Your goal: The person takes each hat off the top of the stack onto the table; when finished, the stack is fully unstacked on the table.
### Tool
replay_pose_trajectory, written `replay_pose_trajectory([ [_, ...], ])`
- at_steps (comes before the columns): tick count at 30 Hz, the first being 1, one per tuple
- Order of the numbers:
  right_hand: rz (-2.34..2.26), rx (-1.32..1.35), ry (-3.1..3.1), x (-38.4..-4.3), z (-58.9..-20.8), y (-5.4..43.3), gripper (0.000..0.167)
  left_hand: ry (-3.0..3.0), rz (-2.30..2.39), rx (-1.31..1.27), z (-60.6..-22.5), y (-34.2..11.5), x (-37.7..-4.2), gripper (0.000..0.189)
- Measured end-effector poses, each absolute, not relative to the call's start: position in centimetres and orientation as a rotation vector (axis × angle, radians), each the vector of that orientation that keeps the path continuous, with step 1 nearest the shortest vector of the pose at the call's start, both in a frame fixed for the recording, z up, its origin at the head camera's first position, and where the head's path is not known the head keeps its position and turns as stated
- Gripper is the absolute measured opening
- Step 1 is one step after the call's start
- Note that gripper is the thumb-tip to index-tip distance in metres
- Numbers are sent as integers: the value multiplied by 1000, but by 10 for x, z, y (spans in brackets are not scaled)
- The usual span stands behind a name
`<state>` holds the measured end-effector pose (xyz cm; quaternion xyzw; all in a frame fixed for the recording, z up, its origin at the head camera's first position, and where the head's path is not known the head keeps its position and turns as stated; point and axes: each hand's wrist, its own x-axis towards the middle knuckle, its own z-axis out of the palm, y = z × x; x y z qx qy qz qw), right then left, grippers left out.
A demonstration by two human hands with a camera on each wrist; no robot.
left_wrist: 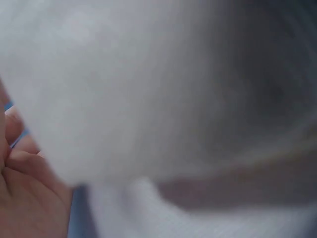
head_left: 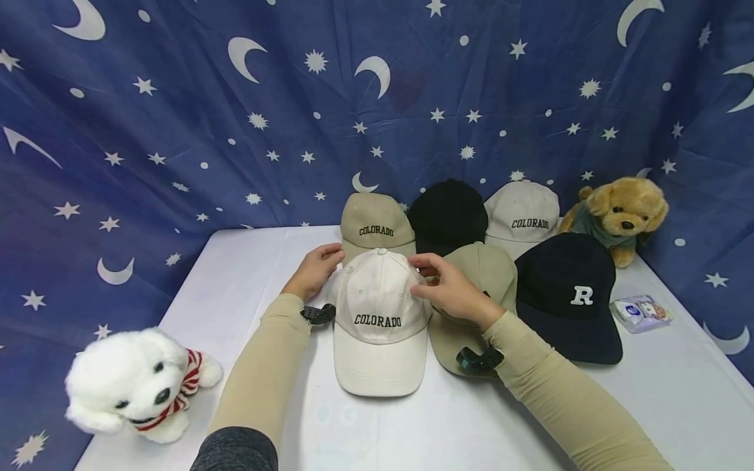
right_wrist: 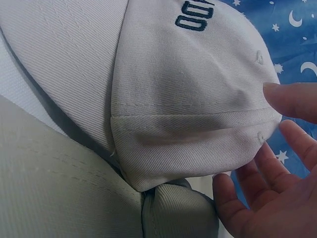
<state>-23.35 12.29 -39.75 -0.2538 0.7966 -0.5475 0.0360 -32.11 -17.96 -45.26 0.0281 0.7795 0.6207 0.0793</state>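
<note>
A cream baseball cap (head_left: 377,294) lettered COLORADO lies at the front of the cap group, its brim towards me. To its left is my left hand (head_left: 318,269), fingers loosely bent; the left wrist view shows the palm (left_wrist: 32,193) beside a blurred pale surface of the cap (left_wrist: 114,94). On the other side my right hand (head_left: 453,288) reaches over an olive cap (head_left: 450,347). In the right wrist view its thumb (right_wrist: 292,99) is at the cream cap's crown (right_wrist: 193,84), with relaxed, spread fingers along the crown's side. Whether the fingertips touch it I cannot tell.
Behind stand a tan cap (head_left: 377,219), a black cap (head_left: 449,212) and another pale cap (head_left: 523,209). A navy cap with an R (head_left: 565,294), a tissue pack (head_left: 641,314) and a brown plush dog (head_left: 630,209) are right. A white plush dog (head_left: 132,379) sits left.
</note>
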Motion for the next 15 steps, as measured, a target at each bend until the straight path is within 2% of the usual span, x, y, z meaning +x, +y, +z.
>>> replay_pose_trajectory([
  [9,-1713,-770,2418,-236,-397,126,50,2364,1857,36,-446,-184,-322,51],
  [15,-1710,-746,2444,-236,-392,134,51,2474,1826,168,-431,-188,-319,51],
])
